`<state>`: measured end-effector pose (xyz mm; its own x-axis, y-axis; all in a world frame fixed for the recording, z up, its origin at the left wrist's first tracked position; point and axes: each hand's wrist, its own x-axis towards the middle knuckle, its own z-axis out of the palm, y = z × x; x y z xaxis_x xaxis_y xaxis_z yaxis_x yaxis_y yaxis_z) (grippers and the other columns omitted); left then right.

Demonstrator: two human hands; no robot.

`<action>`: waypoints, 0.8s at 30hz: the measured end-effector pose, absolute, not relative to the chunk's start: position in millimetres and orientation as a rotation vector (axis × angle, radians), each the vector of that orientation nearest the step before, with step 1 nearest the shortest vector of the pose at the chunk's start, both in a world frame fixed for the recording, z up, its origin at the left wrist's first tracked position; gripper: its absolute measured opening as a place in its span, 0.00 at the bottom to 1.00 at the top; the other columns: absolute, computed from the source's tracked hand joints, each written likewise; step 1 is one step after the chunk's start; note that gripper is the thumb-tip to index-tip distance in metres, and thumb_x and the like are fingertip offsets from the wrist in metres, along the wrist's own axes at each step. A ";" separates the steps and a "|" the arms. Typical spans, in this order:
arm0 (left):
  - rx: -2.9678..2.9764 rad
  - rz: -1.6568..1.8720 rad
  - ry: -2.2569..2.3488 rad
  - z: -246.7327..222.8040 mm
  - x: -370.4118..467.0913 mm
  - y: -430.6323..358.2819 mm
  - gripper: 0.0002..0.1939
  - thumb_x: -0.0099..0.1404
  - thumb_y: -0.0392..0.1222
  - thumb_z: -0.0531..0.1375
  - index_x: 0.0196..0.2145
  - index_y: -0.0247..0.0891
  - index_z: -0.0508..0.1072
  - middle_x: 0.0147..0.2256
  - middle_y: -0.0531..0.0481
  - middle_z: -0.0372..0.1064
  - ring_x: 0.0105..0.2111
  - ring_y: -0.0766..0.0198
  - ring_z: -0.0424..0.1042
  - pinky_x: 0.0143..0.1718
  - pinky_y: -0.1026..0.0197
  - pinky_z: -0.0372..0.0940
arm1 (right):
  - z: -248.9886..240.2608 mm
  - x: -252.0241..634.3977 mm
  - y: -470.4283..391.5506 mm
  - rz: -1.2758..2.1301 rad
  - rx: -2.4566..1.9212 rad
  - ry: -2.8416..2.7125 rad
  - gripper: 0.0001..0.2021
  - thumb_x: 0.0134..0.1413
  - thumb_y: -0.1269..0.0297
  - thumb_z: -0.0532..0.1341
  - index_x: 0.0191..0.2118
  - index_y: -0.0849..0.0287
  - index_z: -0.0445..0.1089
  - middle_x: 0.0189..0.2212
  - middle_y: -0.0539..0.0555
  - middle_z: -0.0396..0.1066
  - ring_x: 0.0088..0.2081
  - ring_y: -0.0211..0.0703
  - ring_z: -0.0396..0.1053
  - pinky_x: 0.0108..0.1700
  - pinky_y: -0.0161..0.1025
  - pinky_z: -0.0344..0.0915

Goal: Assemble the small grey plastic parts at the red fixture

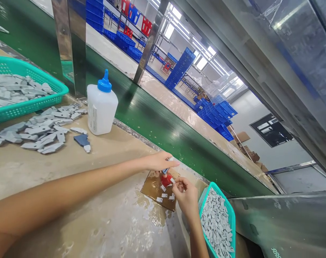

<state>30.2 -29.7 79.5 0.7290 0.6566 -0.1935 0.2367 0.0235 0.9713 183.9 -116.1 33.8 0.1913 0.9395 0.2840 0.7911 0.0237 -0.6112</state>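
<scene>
Over a brown wet-looking board (pixel 149 187), my left hand (pixel 160 162) is closed on a small grey-blue plastic piece (pixel 166 170), partly covered by its fingers. My right hand (pixel 186 195) pinches a small white plastic piece (pixel 173 180) between thumb and fingertip, close to the grey-blue piece. Just below both hands is a round red thing (pixel 165 181), partly hidden. Several small white pieces (pixel 164 195) lie on the board. A white bottle (pixel 102 111) with a blue nozzle cap stands farther left, near a dark grey-blue piece with a pale tip (pixel 82 141).
Many light grey plastic parts (pixel 46 130) are heaped at left beside a green basket (pixel 31 108) holding more. Another green basket (pixel 233 218), full of small pale pieces, stands at right. Behind the worktable runs a green conveyor belt (pixel 143 122), with a metal post (pixel 78 50).
</scene>
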 end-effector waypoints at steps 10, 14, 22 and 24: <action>1.255 0.424 0.733 78.1 32.4 -28.5 0.13 0.51 0.32 0.51 0.37 0.36 0.62 0.26 0.55 0.60 0.25 0.71 0.62 0.28 0.68 0.60 | 29.0 182.7 -115.0 0.274 -1.822 -1.604 0.05 0.37 0.67 0.54 0.22 0.62 0.65 0.13 0.45 0.57 0.16 0.31 0.51 0.17 0.28 0.51; 1.311 0.416 0.699 77.0 31.0 -27.0 0.18 0.48 0.27 0.49 0.39 0.37 0.62 0.25 0.55 0.60 0.27 0.70 0.63 0.30 0.67 0.60 | 27.7 183.8 -115.8 0.270 -1.814 -1.613 0.04 0.37 0.68 0.54 0.22 0.61 0.65 0.13 0.45 0.56 0.16 0.30 0.51 0.17 0.28 0.51; 1.347 0.525 0.660 71.6 33.5 -20.6 0.13 0.46 0.27 0.52 0.32 0.35 0.63 0.25 0.56 0.61 0.24 0.72 0.60 0.28 0.67 0.56 | 33.0 185.4 -119.0 0.167 -1.796 -1.597 0.05 0.40 0.66 0.55 0.24 0.61 0.65 0.15 0.47 0.58 0.18 0.32 0.53 0.20 0.30 0.54; 1.363 0.563 0.641 71.6 33.9 -18.6 0.11 0.46 0.26 0.52 0.29 0.35 0.63 0.27 0.55 0.63 0.27 0.71 0.62 0.30 0.68 0.55 | 30.7 185.9 -118.1 0.254 -1.859 -1.609 0.04 0.38 0.67 0.55 0.23 0.62 0.65 0.13 0.46 0.56 0.16 0.31 0.51 0.18 0.30 0.51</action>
